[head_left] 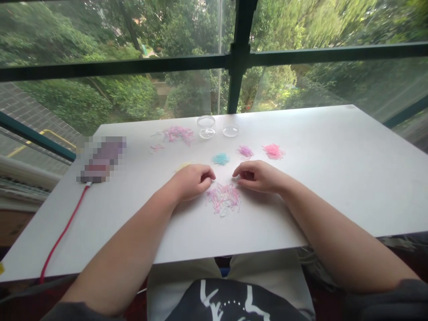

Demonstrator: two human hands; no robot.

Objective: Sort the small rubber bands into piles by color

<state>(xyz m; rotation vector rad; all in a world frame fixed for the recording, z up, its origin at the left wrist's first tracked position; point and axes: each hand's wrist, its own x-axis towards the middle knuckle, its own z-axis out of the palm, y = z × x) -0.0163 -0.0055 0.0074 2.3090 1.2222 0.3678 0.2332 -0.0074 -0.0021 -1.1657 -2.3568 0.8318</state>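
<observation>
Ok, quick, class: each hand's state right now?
Left hand: curled beside the mixed pile; whether gripping anything cannot be told.
Right hand: curled beside it too; whether gripping anything cannot be told.

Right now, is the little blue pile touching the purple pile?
Apart. The head view shows a strip of bare white tabletop between the blue pile and the purple pile.
</observation>
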